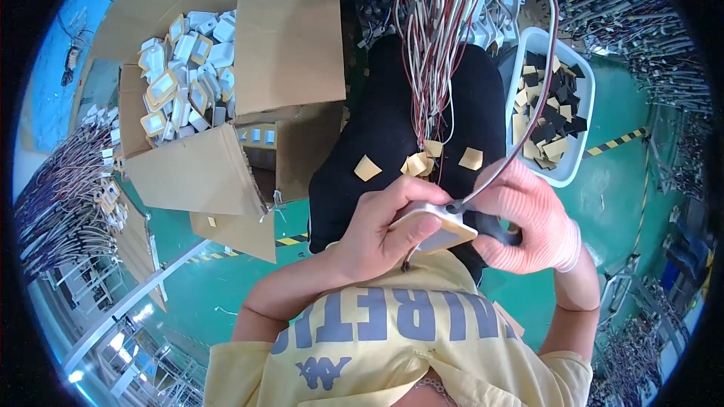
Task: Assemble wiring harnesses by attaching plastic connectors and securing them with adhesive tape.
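Currently | left hand (pixel 377 220): gripping white housing (pixel 446 239) | gloved right hand (pixel 529 217): beside cable (pixel 555 26)

Even, fairly bright light fills the scene. Small glare spots burn white at the near left, and the green floor (pixel 618 185) carries pale reflections at right. The carton (pixel 290 38) is shadowed inside; black trousers (pixel 385 105) swallow detail. Fisheye distortion curves the outer edges within a black rim.

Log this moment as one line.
left hand: holds white housing | right hand: gloved, holds dark tool, type unclear | cable: meets housing | nearby: cardboard box of housings, white bin
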The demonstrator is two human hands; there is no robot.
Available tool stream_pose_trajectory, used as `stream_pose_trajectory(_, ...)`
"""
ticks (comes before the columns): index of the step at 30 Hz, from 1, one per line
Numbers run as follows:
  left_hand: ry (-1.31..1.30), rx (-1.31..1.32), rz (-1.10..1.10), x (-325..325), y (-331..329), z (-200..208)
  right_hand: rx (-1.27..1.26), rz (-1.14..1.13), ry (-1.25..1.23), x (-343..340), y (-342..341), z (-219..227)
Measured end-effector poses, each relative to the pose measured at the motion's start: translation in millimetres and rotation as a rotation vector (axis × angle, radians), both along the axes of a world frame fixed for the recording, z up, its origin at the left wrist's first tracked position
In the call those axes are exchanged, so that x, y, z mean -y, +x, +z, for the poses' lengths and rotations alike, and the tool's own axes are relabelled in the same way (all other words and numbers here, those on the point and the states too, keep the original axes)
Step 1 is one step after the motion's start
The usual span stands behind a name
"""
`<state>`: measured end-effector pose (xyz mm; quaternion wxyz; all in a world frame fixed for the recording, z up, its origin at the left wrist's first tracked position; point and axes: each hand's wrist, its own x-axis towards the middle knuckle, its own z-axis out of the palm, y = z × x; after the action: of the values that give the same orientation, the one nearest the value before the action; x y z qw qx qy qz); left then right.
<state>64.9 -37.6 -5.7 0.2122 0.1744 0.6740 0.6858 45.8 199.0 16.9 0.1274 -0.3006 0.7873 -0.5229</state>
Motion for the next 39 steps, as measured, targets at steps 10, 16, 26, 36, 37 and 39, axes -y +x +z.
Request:
stream_pose_trajectory(10, -0.363, -0.452, 0.010, -9.1, -2.9, 4.3, 0.099, 0.108, 0.282, 8.6, -12.3, 38.7)
stream_pose_trajectory(16, -0.503, -0.717, -0.029, -6.9, -13.8, 2.7, 0.305, 0.031, 0.111, 11.4, -15.7, 31.9)
stream_pose_trajectory(26, -0.314, -0.317, -0.047, -2.2, -13.9, 4.6, 1.205, -0.102, -0.788, 17.3, 41.2, 12.9)
stream_pose_trajectory(36, 0.150, 0.355, -0.139, -6.2, -11.0, -1.0, -0.240, -0.371, 0.200, 12.8, 26.1, -1.7)
stream_pose_trajectory(37, 0.173, 0.370, -0.150, -4.6, -12.0, 1.5, -0.176, -0.259, 0.206, 21.6, 20.6, -6.9)
stream_pose_trajectory(39, 0.200, 0.437, -0.172, -2.7, -11.9, 2.4, -0.293, -0.289, 0.199, 25.5, 21.2, -23.9)
